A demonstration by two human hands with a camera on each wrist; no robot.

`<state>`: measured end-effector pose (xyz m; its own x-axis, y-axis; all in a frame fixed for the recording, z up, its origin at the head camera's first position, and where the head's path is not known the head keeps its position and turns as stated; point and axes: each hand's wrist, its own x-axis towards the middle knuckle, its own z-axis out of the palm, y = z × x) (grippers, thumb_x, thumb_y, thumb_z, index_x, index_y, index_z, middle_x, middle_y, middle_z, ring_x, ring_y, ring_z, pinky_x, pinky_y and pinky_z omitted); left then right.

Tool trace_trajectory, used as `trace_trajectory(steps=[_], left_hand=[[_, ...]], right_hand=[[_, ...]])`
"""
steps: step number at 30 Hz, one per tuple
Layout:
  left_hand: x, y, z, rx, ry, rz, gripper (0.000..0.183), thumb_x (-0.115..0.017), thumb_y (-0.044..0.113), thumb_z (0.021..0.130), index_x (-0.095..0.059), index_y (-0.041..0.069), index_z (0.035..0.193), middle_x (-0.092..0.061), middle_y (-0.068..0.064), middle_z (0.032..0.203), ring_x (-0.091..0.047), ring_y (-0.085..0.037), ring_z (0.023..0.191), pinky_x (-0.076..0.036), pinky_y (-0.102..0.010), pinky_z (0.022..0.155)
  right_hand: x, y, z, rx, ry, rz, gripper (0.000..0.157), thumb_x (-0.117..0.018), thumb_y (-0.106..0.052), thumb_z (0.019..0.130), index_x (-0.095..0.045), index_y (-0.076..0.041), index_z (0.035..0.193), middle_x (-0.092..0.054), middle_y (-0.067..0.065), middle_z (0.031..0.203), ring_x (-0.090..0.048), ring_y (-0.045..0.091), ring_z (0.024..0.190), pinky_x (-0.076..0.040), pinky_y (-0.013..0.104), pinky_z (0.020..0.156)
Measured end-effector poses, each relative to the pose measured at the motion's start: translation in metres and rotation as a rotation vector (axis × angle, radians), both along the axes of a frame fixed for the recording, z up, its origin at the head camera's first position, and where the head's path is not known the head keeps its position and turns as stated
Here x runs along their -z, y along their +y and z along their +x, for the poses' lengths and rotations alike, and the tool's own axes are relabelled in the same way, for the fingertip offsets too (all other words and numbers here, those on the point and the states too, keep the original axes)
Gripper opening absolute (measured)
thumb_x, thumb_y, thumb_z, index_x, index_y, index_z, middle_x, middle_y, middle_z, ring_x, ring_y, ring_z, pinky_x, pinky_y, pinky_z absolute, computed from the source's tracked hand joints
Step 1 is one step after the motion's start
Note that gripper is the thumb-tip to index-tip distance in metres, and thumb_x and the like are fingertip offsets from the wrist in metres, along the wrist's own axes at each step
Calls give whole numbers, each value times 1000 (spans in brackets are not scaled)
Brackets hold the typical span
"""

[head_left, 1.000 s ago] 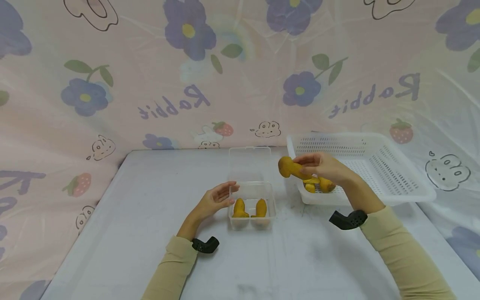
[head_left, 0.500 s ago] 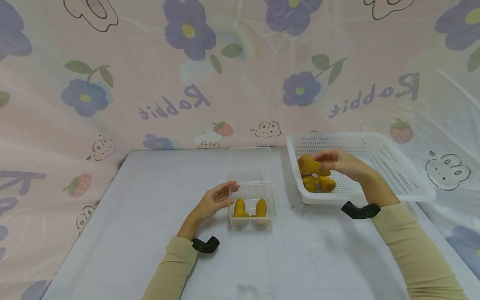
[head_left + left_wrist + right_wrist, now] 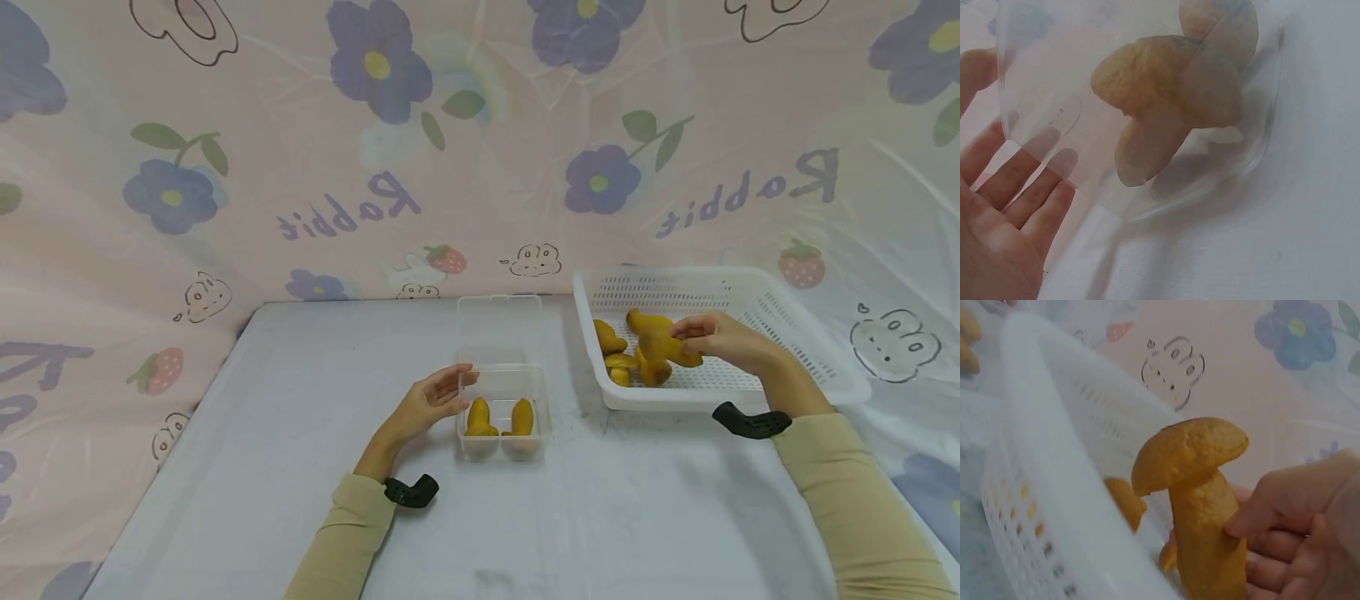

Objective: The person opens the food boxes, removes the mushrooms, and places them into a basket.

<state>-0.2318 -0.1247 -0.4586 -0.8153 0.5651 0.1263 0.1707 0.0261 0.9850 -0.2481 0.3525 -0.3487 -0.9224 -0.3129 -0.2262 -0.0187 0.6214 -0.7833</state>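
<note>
1. Your right hand (image 3: pixel 720 340) is at the right of the head view. Your thumb and fingers pinch one mushroom (image 3: pixel 1197 503) by its stem, with the cap up in the right wrist view.
2. That mushroom is over the white basket (image 3: pixel 675 402), and you have not let go. I can't tell if it touches what lies under it.
3. More basket mushrooms (image 3: pixel 609 338) lie in the basket's left end. I count four, but your hand may hide others.
4. The clear box (image 3: pixel 504 437) sits in the middle, with its lid (image 3: pixel 498 321) open behind it. Two box mushrooms (image 3: pixel 522 417) are inside, side by side.
5. Your left hand (image 3: pixel 424 407) is at the box's left side, its fingers loose and nearly straight. They hold no mushroom.
6. This looks partly done to me: mushrooms lie in both places, one is not put down, and the lid isn't closed.
</note>
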Motion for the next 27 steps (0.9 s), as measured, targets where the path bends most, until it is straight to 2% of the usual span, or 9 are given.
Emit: trace_trajectory(steps=[4, 9, 14, 17, 21, 23, 27], left_hand=[[-1, -1, 1, -5, 0, -5, 65, -67, 16, 91, -36, -5, 144, -46, -25, 146, -40, -39, 140, -36, -22, 117], [-2, 0, 1, -3, 16, -15, 64, -67, 17, 91, -37, -3, 144, -46, -25, 146, -40, -40, 140, -37, -23, 117], [-3, 0, 1, -8, 15, -19, 62, -67, 16, 91, -39, 0, 143, -47, -24, 146, -41, -39, 140, -37, -22, 116], [-2, 0, 1, -11, 10, -20, 61, -67, 15, 91, -40, 0, 143, -47, -24, 146, -42, -38, 139, -37, -22, 116], [-1, 0, 0, -9, 19, -24, 62, -67, 14, 91, -38, -2, 143, -47, -25, 146, -42, -39, 139, -37, -23, 116], [-1, 0, 0, -8, 23, -27, 63, -67, 14, 91, -38, -3, 144, -47, -25, 146, -42, -39, 139, -37, -24, 116], [0, 0, 0, -5, 26, -27, 63, -67, 16, 91, -38, -2, 144, -46, -25, 146, -42, -38, 139, -38, -21, 115]], right_hand=[[5, 13, 3, -7, -37, 38, 44, -51, -6, 92, -45, 18, 128, -60, -18, 94, -54, -5, 86, -50, 14, 75], [9, 26, 7, -14, -87, 129, 46, -51, -10, 91, -45, 17, 129, -64, -2, 107, -54, -3, 88, -50, 18, 80], [13, 36, 9, -33, -143, 198, 49, -51, -12, 90, -45, 15, 129, -62, 17, 121, -55, 3, 95, -53, 37, 93], [17, 40, 9, -22, -193, 212, 49, -52, -13, 89, -46, 15, 129, -61, 18, 123, -54, 8, 98, -53, 45, 96], [23, 44, 7, -9, -250, 218, 45, -52, -14, 91, -50, 13, 127, -60, 15, 123, -54, 11, 101, -53, 40, 95], [26, 44, 6, -20, -256, 223, 43, -52, -16, 93, -51, 12, 126, -60, 21, 126, -56, 17, 106, -53, 44, 97], [27, 43, 7, -30, -194, 256, 45, -52, -19, 96, -51, 12, 128, -52, 32, 135, -55, 37, 118, -47, 60, 102]])
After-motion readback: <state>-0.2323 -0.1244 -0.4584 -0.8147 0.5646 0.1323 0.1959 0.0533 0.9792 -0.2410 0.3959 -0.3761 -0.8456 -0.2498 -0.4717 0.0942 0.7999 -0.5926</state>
